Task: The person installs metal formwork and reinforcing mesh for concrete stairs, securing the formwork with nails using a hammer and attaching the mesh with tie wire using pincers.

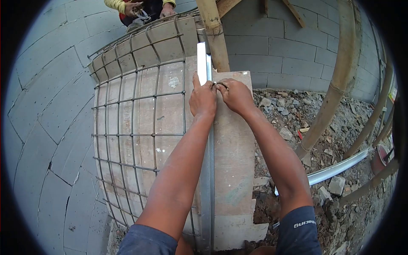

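Note:
A long silvery metal channel (pixel 208 178) runs lengthwise over the wooden board, its bright upper end (pixel 201 63) reaching toward the timber post. My left hand (pixel 202 101) is closed around this channel, with the thumb on its right edge. Right beside it, my right hand (pixel 236 97) is pinched at the channel's edge, fingertips almost touching my left thumb. A small, thin dark piece shows between the fingertips, too small to name. Left of the channel, a steel rebar grid (pixel 154 101) lies over the pale plywood panel (pixel 170 114).
A co-worker's hand (pixel 133 8) holds a tool beyond the grid. A timber post (pixel 214 38) stands ahead. Bamboo poles (pixel 327 102) rise at the right above rubble (pixel 285 104), where another metal channel (pixel 340 168) lies. Grey block walls (pixel 46 114) flank the work.

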`<state>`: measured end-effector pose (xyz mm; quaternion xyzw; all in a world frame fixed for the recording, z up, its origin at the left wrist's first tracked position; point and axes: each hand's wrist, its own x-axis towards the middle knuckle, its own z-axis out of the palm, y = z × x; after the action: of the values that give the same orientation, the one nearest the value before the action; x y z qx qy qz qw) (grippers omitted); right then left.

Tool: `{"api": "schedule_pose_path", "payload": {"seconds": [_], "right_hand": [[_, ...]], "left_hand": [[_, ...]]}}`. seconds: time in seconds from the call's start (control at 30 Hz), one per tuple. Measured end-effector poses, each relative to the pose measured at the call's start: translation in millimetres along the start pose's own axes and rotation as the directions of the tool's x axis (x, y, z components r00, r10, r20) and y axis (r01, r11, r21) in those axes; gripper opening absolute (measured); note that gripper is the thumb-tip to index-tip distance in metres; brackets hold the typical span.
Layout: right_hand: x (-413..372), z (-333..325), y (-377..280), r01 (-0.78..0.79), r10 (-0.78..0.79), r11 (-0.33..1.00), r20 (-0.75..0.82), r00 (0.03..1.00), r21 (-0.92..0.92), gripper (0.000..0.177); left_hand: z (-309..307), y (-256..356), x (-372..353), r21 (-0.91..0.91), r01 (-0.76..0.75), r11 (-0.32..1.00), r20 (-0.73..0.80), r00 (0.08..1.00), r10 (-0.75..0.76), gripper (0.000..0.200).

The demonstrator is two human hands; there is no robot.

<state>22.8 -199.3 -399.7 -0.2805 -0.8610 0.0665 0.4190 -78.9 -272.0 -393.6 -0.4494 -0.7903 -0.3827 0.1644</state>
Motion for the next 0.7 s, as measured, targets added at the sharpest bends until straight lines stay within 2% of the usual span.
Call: {"api": "schedule_pose_path", "payload": {"seconds": [0.07,0.17,0.23,0.3,0.33,0.43,0.5,0.57,0.63,0.67,0.7], "right_hand": [[-3.7,3.4,3.7,0.019,-0.006,0.984,-0.073,0.997,0.177,0.028],[-27.5,-6.0,-0.1,0.093,-0.068,0.965,-0.107,0.992,0.247,0.026],[-68.2,-17.3,-3.4,0.06,-0.021,0.943,-0.121,0.992,0.328,0.026],[-125.1,-34.9,-6.6,-0.039,0.067,0.929,-0.064,0.996,0.369,0.025],[-158.2,-38.4,-3.5,-0.136,0.154,0.89,-0.006,0.988,0.434,0.025],[-255.9,-52.4,2.8,-0.46,0.436,0.696,0.185,0.881,0.551,0.024],[-316.6,-51.5,15.6,-0.521,0.499,0.666,0.2,0.843,0.534,0.023],[-363.8,-49.8,23.4,-0.571,0.559,0.637,0.2,0.805,0.517,0.023],[-390.5,-52.0,27.4,-0.561,0.566,0.651,0.165,0.808,0.511,0.022],[-386.5,-66.2,16.5,-0.62,0.618,0.537,0.234,0.751,0.572,0.023],[-392.9,-66.9,20.1,-0.623,0.616,0.536,0.241,0.75,0.57,0.023]], "left_hand": [[-0.1,0.5,0.4,0.0,0.01,1.0,0.0,1.0,-0.01,0.023],[2.0,-1.3,0.0,-0.008,0.015,1.0,-0.009,1.0,-0.015,0.024],[2.6,-0.8,0.4,-0.024,0.015,1.0,-0.028,0.999,-0.016,0.025],[3.3,-1.2,-1.4,-0.046,-0.005,0.999,-0.06,0.998,0.002,0.025],[3.1,-0.6,-1.6,-0.048,0.003,0.999,-0.055,0.998,-0.005,0.025],[4.0,-0.1,-1.4,-0.055,0.032,0.998,-0.013,0.999,-0.032,0.029],[10.9,-5.1,0.0,0.053,-0.053,0.997,-0.104,0.993,0.059,0.026],[11.9,-6.3,1.9,0.06,-0.07,0.996,-0.085,0.993,0.075,0.027],[11.6,-7.7,3.1,0.067,-0.075,0.995,-0.089,0.993,0.081,0.028],[11.0,-8.5,3.8,0.052,-0.082,0.995,-0.091,0.992,0.086,0.031],[11.0,-8.7,4.0,0.037,-0.087,0.996,-0.099,0.991,0.09,0.034]]}}
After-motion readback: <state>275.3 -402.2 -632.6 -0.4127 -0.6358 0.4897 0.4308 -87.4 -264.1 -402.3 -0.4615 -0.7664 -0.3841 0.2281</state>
